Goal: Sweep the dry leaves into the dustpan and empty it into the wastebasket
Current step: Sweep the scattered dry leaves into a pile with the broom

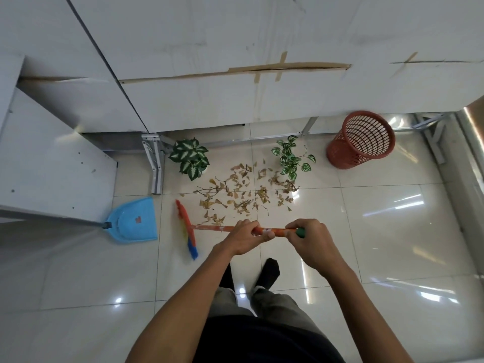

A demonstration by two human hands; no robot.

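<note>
The left hand [245, 238] and right hand [310, 241] are each closing their grip round the broom [207, 227] handle, hiding its near end. The bristles are blurring. Dry leaves [241, 192] are lying just beyond, the dustpan [133, 221] left with its handle hard to make out, and the wastebasket [361, 138] far right.

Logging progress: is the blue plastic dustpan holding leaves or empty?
Empty. The blue plastic dustpan sits on the tiled floor, no leaves in its scoop; the dry brown leaves lie scattered to its right.
</note>
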